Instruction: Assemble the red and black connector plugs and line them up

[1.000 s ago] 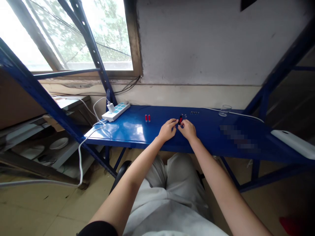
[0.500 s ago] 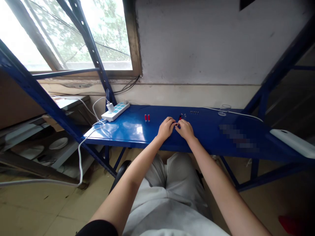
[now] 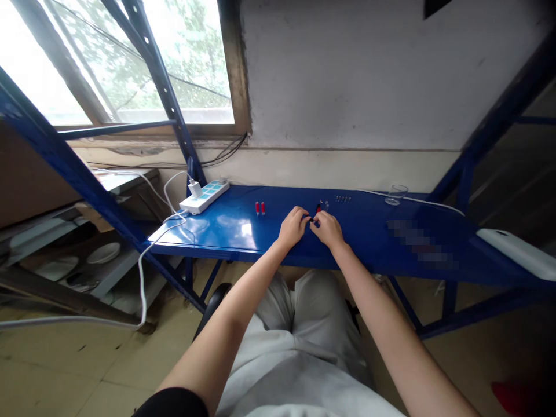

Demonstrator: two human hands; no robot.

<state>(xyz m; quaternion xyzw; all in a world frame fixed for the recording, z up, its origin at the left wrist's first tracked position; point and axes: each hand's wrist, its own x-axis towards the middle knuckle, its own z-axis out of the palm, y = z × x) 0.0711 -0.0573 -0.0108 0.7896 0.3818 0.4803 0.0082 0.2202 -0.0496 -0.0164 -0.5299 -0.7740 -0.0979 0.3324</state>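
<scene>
My left hand (image 3: 294, 226) and my right hand (image 3: 326, 227) meet fingertip to fingertip over the blue table (image 3: 217, 234). Between them is a small dark piece (image 3: 311, 220), pinched by the fingers of both; its shape is too small to tell. Just beyond my right hand lie a red and black item (image 3: 318, 208) and small clear pieces (image 3: 326, 205). Several tiny metallic pieces (image 3: 343, 199) form a row farther back to the right. Two red cylinders with pale ends (image 3: 259, 208) stand side by side left of my left hand.
A white power strip (image 3: 205, 197) with a plug and cable sits at the table's left end. Toward the right are a clear glass (image 3: 396, 195), a thin white cable along the back, a blurred patch and a white object (image 3: 516, 253) at the edge.
The fingertips have shifted very slightly, and more of the dark piece shows between them. The things on the table have not moved.
</scene>
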